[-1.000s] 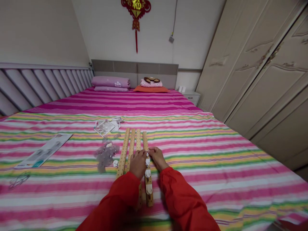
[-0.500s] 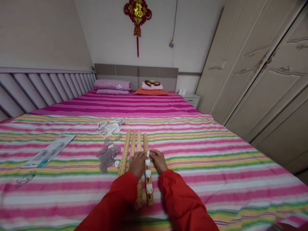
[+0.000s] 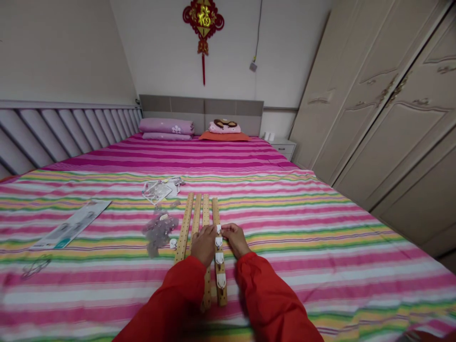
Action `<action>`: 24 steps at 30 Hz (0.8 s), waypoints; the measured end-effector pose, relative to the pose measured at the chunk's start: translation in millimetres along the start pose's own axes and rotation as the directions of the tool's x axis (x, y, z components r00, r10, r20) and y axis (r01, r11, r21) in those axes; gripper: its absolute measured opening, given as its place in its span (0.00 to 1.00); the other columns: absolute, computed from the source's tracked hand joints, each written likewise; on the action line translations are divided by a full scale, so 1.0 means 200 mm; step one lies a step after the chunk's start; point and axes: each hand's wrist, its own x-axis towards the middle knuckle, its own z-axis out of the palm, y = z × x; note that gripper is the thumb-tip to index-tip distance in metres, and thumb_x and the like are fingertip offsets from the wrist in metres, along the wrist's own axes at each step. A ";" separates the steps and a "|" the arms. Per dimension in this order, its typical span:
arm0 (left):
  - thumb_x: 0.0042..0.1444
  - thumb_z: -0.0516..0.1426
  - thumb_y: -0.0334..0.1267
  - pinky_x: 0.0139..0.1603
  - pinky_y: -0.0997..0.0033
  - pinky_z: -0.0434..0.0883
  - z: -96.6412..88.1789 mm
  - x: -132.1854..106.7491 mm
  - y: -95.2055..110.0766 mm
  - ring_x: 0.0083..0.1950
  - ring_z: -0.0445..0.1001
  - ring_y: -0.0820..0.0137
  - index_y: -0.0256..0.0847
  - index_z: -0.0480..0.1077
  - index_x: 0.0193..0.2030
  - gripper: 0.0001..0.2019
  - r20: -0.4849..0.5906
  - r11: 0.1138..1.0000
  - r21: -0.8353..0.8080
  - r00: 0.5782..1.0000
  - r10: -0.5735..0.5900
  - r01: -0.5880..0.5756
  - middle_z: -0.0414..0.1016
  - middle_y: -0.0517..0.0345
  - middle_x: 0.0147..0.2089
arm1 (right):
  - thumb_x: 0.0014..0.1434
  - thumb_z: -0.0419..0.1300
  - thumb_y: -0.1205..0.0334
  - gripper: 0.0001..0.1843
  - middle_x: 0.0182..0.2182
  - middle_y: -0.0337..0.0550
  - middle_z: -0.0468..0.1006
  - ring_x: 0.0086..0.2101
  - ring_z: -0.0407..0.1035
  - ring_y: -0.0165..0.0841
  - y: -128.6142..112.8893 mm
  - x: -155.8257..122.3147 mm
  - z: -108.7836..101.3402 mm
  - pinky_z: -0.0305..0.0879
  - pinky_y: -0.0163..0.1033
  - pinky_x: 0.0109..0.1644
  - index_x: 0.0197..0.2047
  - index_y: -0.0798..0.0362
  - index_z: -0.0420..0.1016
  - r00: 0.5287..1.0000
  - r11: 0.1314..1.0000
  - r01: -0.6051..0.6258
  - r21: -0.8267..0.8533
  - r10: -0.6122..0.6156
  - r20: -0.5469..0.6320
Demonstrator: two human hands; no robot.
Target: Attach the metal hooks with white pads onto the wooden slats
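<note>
A wooden strip with small holes (image 3: 221, 300) lies lengthwise in front of me, with several white hooks (image 3: 219, 259) set along it in a row. At the farthest white hook (image 3: 218, 229), my left hand (image 3: 204, 246) has its fingers closed against the left side. My right hand (image 3: 235, 239) pinches the same hook from the right, and its fingertips are partly hidden. More drilled wooden strips (image 3: 184, 228) lie just to the left, one of them partly under my left hand. Beside these rests a loose white hook (image 3: 173, 243).
Crumpled clear plastic pieces (image 3: 158, 232) lie left of the strips, with small packets (image 3: 164, 188) beyond. Farther left are a long hook package (image 3: 73, 224) and a clear loop-shaped item (image 3: 36, 267). All rest on a striped bedsheet (image 3: 302, 228); a wardrobe (image 3: 388, 109) stands at right.
Both hands stay at the farthest hook, with only slight finger movement. The strips and the other things keep their places.
</note>
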 end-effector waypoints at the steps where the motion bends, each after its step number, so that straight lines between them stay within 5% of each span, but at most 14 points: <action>1: 0.55 0.47 0.25 0.57 0.53 0.60 0.00 0.00 0.00 0.65 0.56 0.61 0.44 0.61 0.60 0.26 -0.009 1.000 0.005 1.000 0.002 -0.002 0.63 0.50 0.63 | 0.32 0.66 0.65 0.08 0.15 0.34 0.71 0.19 0.62 0.26 0.00 0.00 0.00 0.58 0.34 0.25 0.22 0.55 0.73 1.000 1.000 -0.006 -0.005 0.006 -0.001; 8: 0.56 0.45 0.26 0.61 0.58 0.60 -0.03 0.01 -0.06 0.62 0.63 0.65 0.39 0.66 0.57 0.23 -0.068 0.977 -0.199 0.995 0.068 -0.080 0.68 0.50 0.59 | 0.33 0.67 0.62 0.11 0.17 0.36 0.73 0.20 0.63 0.27 -0.02 -0.01 -0.01 0.57 0.34 0.26 0.24 0.56 0.75 1.000 1.000 -0.017 -0.017 0.018 0.024; 13: 0.56 0.45 0.30 0.56 0.63 0.67 -0.12 -0.11 -0.30 0.53 0.71 0.68 0.39 0.72 0.47 0.19 -0.298 0.931 -0.355 0.954 -0.029 -0.082 0.75 0.52 0.50 | 0.36 0.67 0.58 0.15 0.20 0.38 0.75 0.21 0.65 0.27 -0.03 -0.03 -0.03 0.57 0.34 0.25 0.28 0.57 0.77 0.999 0.999 -0.029 0.020 0.028 0.035; 18: 0.45 0.49 0.24 0.50 0.61 0.68 -0.18 -0.25 -0.52 0.46 0.73 0.63 0.40 0.74 0.39 0.18 -0.305 0.990 -0.137 0.951 -0.058 0.016 0.78 0.53 0.42 | 0.36 0.67 0.60 0.15 0.23 0.41 0.78 0.22 0.66 0.28 -0.02 -0.03 -0.03 0.57 0.33 0.24 0.30 0.57 0.77 0.999 0.998 -0.031 0.055 0.030 0.021; 24: 0.52 0.52 0.30 0.44 0.62 0.64 -0.21 -0.28 -0.51 0.43 0.72 0.60 0.42 0.74 0.35 0.10 -0.225 0.999 0.022 0.974 -0.018 0.024 0.77 0.53 0.38 | 0.35 0.67 0.59 0.16 0.22 0.41 0.77 0.22 0.66 0.28 -0.02 -0.04 -0.04 0.57 0.33 0.23 0.29 0.57 0.77 1.000 0.998 -0.010 0.056 0.010 0.003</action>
